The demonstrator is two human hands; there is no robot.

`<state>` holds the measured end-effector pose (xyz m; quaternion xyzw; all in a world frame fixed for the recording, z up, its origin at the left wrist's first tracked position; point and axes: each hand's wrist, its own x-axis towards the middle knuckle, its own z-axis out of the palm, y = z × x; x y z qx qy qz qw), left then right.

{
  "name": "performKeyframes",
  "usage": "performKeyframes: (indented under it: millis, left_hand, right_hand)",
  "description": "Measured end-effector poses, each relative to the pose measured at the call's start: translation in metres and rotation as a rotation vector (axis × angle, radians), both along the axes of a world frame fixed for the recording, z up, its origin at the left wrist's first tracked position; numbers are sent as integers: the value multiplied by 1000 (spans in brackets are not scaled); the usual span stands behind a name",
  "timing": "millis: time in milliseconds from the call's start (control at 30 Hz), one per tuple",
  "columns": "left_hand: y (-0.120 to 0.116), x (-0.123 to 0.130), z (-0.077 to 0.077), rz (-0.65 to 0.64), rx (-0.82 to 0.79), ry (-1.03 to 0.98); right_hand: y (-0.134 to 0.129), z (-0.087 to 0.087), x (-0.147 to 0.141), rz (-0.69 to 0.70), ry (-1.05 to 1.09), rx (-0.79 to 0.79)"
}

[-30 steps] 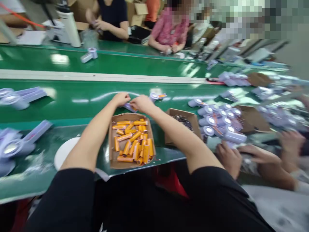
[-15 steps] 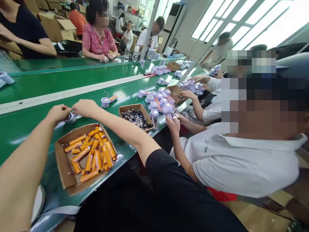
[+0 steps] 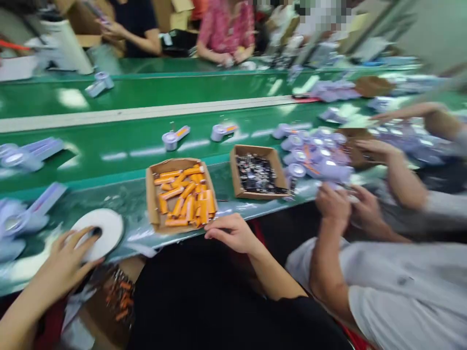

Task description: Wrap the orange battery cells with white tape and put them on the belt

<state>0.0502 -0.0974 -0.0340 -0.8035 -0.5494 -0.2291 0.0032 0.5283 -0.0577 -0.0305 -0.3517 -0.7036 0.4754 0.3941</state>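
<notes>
My left hand (image 3: 75,257) reaches over a white roll of tape-like strip (image 3: 109,228) at the table's front edge, fingers spread, fingertips over its dark centre. My right hand (image 3: 235,234) is at the front right corner of a cardboard box (image 3: 150,201). Its thumb and forefinger point left, a little apart, and I see nothing between them. Orange wrapped battery cells (image 3: 188,197) fill the box. Beyond it, a fan-shaped lilac housing (image 3: 170,141) with an orange cell in its handle lies on the green surface, and a similar housing (image 3: 218,132) lies to its right.
A second cardboard box (image 3: 236,182) holds small black circuit boards. Lilac housings (image 3: 27,218) lie at the left, and more housings (image 3: 317,150) are piled at the right. A co-worker's hands (image 3: 333,206) work close on my right. People sit across the table.
Both hands have left the lilac housing beyond the battery box. My left hand has come back to the white roll, my right to the box's near corner. The view has swung left and down.
</notes>
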Motion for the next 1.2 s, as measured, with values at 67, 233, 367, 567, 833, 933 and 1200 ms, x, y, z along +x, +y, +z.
performKeyframes:
  millis: [67,233,367,567,833,933,1200]
  left_hand:
    - [-9,19,13,42,61,40]
    - [-8,77,40,-14,217,39]
    - [-13,77,31,33,235,-112]
    - [-36,50,15,301,360,-154]
    - [-18,91,14,102,274,-11]
    - [-20,106,11,114,288,-15]
    - [-19,117,6,75,281,-5]
  right_hand:
    - [4,7,-29,48,-6,-117]
    - [-11,29,-106,491,-40,-158]
    - [-23,12,-125,771,-219,18]
    - [21,20,-93,747,-420,96]
    - [135,39,-129,335,-971,478]
    - [139,33,-119,200,-556,305]
    - [108,21,-76,-197,226,-51]
